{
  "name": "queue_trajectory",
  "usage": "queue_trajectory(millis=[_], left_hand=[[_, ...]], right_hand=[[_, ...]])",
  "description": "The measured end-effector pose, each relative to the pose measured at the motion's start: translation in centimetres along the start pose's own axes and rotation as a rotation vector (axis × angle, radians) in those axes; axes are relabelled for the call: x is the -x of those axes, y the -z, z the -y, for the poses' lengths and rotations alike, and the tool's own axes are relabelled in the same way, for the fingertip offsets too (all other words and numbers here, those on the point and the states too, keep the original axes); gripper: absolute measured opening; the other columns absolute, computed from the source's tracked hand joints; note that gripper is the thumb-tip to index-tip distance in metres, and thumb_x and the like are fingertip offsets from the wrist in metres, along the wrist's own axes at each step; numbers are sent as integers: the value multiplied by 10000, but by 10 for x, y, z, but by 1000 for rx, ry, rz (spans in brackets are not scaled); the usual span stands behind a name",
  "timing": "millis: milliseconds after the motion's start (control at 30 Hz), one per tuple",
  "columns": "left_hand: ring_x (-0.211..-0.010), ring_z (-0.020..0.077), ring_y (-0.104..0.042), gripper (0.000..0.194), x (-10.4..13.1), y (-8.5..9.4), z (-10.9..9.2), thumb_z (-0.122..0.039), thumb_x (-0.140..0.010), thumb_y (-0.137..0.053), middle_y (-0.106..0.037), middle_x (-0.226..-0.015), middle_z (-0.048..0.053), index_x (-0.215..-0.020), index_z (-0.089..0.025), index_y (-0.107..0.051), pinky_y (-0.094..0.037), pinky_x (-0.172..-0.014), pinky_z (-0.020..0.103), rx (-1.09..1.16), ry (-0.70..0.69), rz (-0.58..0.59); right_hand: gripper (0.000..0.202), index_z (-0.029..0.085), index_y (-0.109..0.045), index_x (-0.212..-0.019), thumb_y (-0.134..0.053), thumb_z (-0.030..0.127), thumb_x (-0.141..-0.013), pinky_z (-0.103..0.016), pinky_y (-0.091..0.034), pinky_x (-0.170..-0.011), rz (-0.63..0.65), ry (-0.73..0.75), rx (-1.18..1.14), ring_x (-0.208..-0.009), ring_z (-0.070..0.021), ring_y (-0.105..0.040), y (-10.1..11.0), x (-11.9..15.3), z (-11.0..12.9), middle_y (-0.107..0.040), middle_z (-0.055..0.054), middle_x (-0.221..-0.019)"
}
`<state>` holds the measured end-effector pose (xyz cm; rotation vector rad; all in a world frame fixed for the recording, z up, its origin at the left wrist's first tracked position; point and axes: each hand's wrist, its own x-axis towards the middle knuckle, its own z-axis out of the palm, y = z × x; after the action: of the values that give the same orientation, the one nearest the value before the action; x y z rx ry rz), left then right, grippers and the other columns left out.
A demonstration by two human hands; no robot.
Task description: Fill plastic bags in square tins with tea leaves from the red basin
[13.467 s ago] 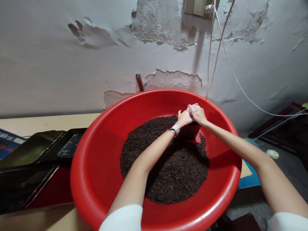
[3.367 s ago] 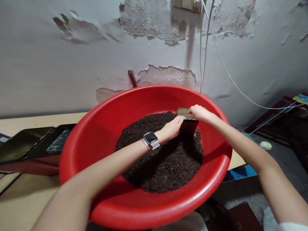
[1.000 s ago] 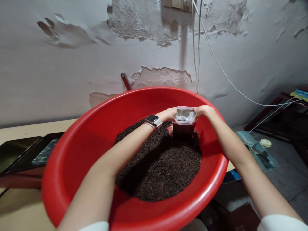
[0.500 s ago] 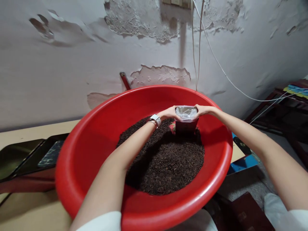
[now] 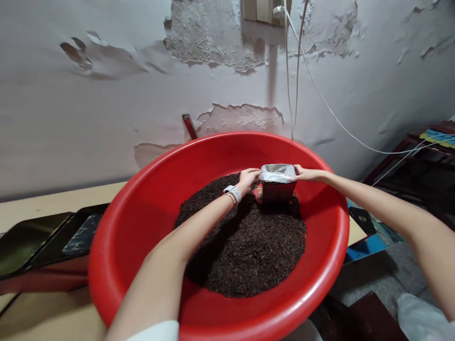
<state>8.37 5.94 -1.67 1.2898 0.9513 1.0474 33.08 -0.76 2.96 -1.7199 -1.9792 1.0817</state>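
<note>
A dark tin (image 5: 278, 193) stands on the dark loose leaves (image 5: 256, 255), which look like dried tea, inside a large red basin (image 5: 142, 227). A clear plastic bag (image 5: 277, 173) lines the tin, its mouth folded out over the rim. At the bag's left edge, my left hand (image 5: 248, 180), with a white watch on the wrist, pinches the plastic. My right hand (image 5: 303, 174) grips the bag at the tin's right corner, thumb on top. Part of a red patterned side of the tin shows at its left; its foot is partly sunk in the leaves.
Open dark trays or tins (image 5: 33, 244) lie on the pale table (image 5: 46, 310) at left. White cables (image 5: 332, 111) hang down the peeling wall behind. A dark rack (image 5: 419, 158) stands at right, and a dark red box (image 5: 373, 317) sits below the basin.
My left hand has drawn back from over the bag's rim to its left edge. The right hand has shifted to the outer corner, and the bag's mouth is more spread. The view has tilted slightly up.
</note>
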Motion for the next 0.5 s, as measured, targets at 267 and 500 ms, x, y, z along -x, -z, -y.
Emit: queue_trajectory(millis=[267,500], left_hand=[[-906,186,-588,159,29,20,-11,-288,-727,-581,-630,-941,39,-843,-182,-551,-469,-857,347,-518,-391,245],[-796,176,-594,98,24,27,-29,-230,-735,-613,-623,-814,22,-775,-173,-544,-479,-759,302,-800,-465,420]], right_hand=[[988,88,-67,-1497,-447,692,-814,-425,-123,-1190,-122,177,178,-1463,-308,-91,-19,5,-12,-119,-183,-1574],[1091,78,-57,-1495,-644,558,-711,-401,-274,-1139,-30,388,230,-1402,-295,-292,-12,0,-19,-201,-214,-1540]])
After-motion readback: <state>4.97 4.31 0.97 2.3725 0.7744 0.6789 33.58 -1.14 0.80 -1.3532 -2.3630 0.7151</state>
